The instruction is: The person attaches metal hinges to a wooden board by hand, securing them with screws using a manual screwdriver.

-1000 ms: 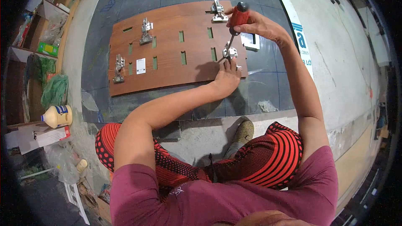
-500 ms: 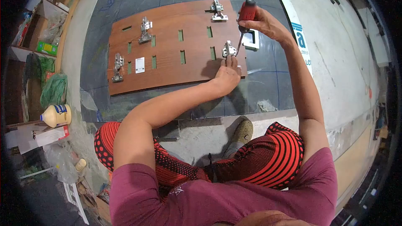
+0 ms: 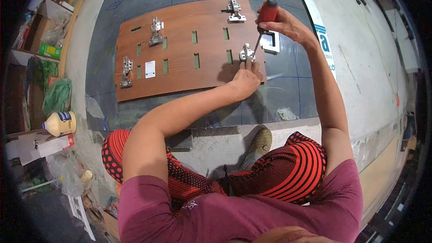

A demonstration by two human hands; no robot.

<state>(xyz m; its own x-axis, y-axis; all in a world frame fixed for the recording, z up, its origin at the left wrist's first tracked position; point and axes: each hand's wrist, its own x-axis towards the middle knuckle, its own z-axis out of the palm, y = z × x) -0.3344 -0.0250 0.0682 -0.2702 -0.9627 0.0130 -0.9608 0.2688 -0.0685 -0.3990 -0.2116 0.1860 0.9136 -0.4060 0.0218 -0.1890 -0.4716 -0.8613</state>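
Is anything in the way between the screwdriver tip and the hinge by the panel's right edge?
Nothing visible. The right hand holds the screwdriver with its tip at the hinge on the wood panel. The fingertips of the left hand sit at the hinge's near side, beside the tip, not across it.

Bare concrete floor (image 3: 216, 146), pale grey, stained and gritty. Over its far part, a dark blue-grey sheet (image 3: 288, 94) ruled in faint squares, with blue marks near the top edge. Along the sheet's right side, a white strip (image 3: 318, 31) with blue lettering, then more pale concrete running off to the right. At far left, open wooden shelves (image 3: 42, 20) crammed with boxes and bags. Below them, a green bag (image 3: 56, 96), a yellow bottle (image 3: 59, 123), a white and red box (image 3: 47, 146) and crumpled clear plastic (image 3: 67, 175). Lower right, a light wooden board (image 3: 380, 177). Even, flat light with soft shadows.
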